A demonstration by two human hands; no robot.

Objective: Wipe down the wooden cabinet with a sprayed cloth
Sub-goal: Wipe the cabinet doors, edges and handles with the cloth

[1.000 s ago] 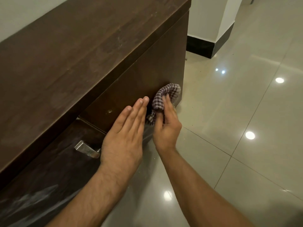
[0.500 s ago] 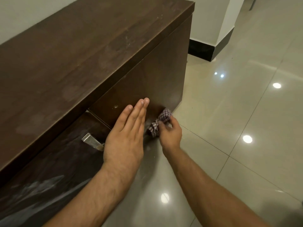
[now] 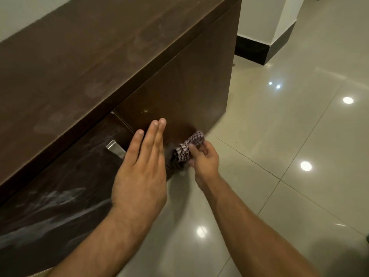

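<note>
**Cloth worked low on the cabinet front, near its end corner**

Head view: the right hand (image 3: 203, 156) has its fingers (image 3: 196, 149) closed around a bunched checked cloth (image 3: 188, 148), pressing it against the lower part of the wooden cabinet (image 3: 179, 80) front, close to the bottom edge and not far from the end corner. Bunching the cloth likely gives a firm pad for rubbing. The left hand (image 3: 142, 166) is flat, fingers straight and together, holding nothing; it lies against or just off the front panel beside the cloth, probably to steady the body, though contact cannot be told. A metal handle (image 3: 115, 149) sits just left of that hand.

The dark top shows pale smudges, and whitish streaks mark the near lower front. The floor (image 3: 289, 156) is glossy pale tile reflecting ceiling lights; a white wall with black skirting (image 3: 253, 51) stands beyond the cabinet's end.
</note>
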